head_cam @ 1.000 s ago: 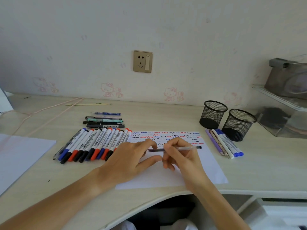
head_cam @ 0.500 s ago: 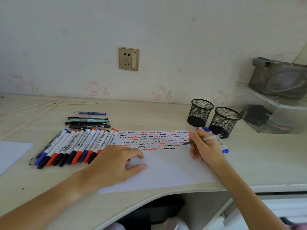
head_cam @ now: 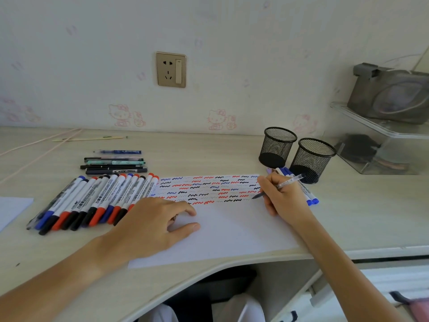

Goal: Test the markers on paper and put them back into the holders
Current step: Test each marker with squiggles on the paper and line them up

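My right hand (head_cam: 284,198) grips a thin clear pen (head_cam: 289,182), its tip touching the right end of the squiggle rows on the white paper (head_cam: 232,231). My left hand (head_cam: 151,226) rests on the paper's left part, fingers loosely bent, holding nothing. A row of several whiteboard markers (head_cam: 92,201) with black, red and blue caps lies left of the paper. Several thin pens (head_cam: 113,165) lie behind that row. Two black mesh holders (head_cam: 278,145) (head_cam: 313,159) stand at the paper's far right corner. Blue-capped markers (head_cam: 310,198) lie right of my right hand.
A clear plastic shelf (head_cam: 380,145) with a grey case on top stands at the far right. Another white sheet (head_cam: 11,210) lies at the left edge. A pale stick and pink cords lie at the back left. The desk's curved front edge runs just below the paper.
My right hand took the pen from the middle of the paper to the right end of the squiggle rows. My left hand let go of the pen's end and settled on the paper.
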